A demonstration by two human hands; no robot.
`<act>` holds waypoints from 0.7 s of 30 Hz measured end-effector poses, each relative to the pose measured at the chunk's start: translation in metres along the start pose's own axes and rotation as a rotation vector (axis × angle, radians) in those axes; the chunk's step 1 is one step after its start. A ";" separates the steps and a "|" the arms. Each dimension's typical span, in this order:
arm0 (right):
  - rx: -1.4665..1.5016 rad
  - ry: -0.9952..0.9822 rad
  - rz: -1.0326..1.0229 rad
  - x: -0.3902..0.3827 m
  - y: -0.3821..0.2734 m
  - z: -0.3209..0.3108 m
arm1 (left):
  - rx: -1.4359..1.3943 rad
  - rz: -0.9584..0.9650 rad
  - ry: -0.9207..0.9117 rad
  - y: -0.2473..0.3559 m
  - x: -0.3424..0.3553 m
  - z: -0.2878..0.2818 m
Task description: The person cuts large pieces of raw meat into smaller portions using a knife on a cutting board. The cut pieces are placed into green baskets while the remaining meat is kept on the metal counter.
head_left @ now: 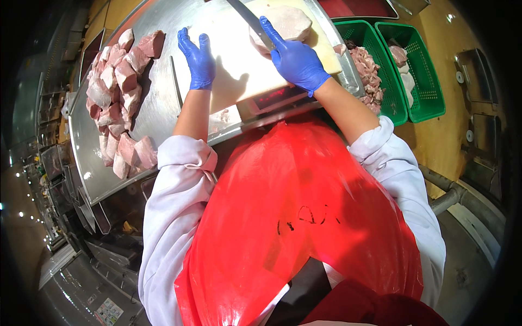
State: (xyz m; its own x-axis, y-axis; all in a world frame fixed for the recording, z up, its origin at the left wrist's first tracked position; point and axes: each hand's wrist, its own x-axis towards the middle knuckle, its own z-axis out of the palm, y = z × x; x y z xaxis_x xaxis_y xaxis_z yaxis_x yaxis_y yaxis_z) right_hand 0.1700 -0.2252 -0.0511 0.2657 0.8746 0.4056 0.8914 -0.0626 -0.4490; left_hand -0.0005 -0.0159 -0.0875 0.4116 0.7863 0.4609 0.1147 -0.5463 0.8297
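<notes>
My right hand [298, 61], in a blue glove, is closed on a knife, its index finger stretched along the blade [251, 22]. The handle is hidden in my palm. Beside the blade, a large pale piece of meat [291, 23] lies on the white cutting board [225, 49], partly covered by the knife and hand. Over the board's left part, my blue-gloved left hand [198, 61] is open with fingers apart. It holds nothing, and its shadow falls on the board. I cannot tell whether the knife touches the meat.
Many chunks of raw meat [126, 76] are heaped on the metal table [157, 103] at left. A thin metal rod-like tool [175, 81] lies by the board. Green baskets [429, 81] at right hold meat pieces. A red-lit display [272, 101] sits below the board's near edge.
</notes>
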 end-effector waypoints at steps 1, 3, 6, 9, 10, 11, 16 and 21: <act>-0.009 -0.046 0.026 -0.002 -0.001 0.001 | 0.032 0.000 0.026 -0.002 -0.001 -0.001; -0.036 -0.132 0.089 -0.011 -0.005 -0.004 | -0.007 -0.061 0.041 -0.005 -0.001 0.000; -0.156 -0.343 0.140 -0.032 -0.017 -0.021 | -0.057 -0.116 0.082 -0.008 -0.004 0.003; -0.215 -0.374 0.141 -0.067 -0.024 -0.048 | -0.081 -0.118 0.093 0.001 -0.002 0.011; -0.229 -0.407 0.145 -0.078 -0.026 -0.058 | -0.079 -0.116 0.094 0.006 -0.001 0.013; -0.242 -0.440 0.150 -0.089 -0.026 -0.067 | -0.119 -0.082 0.146 0.011 -0.001 0.019; -0.264 -0.547 0.140 -0.137 -0.015 -0.119 | -0.165 -0.193 0.118 0.029 -0.013 0.048; -0.040 -0.361 0.157 -0.161 0.009 -0.141 | 0.105 -0.268 -0.186 0.055 -0.038 0.074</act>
State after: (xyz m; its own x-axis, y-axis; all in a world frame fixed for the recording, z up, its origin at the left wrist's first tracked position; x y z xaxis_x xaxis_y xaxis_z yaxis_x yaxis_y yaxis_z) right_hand 0.1869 -0.4341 -0.0078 0.2600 0.9653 0.0254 0.8659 -0.2214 -0.4486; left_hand 0.0573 -0.0970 -0.0829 0.5111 0.8449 0.1577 0.3294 -0.3621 0.8720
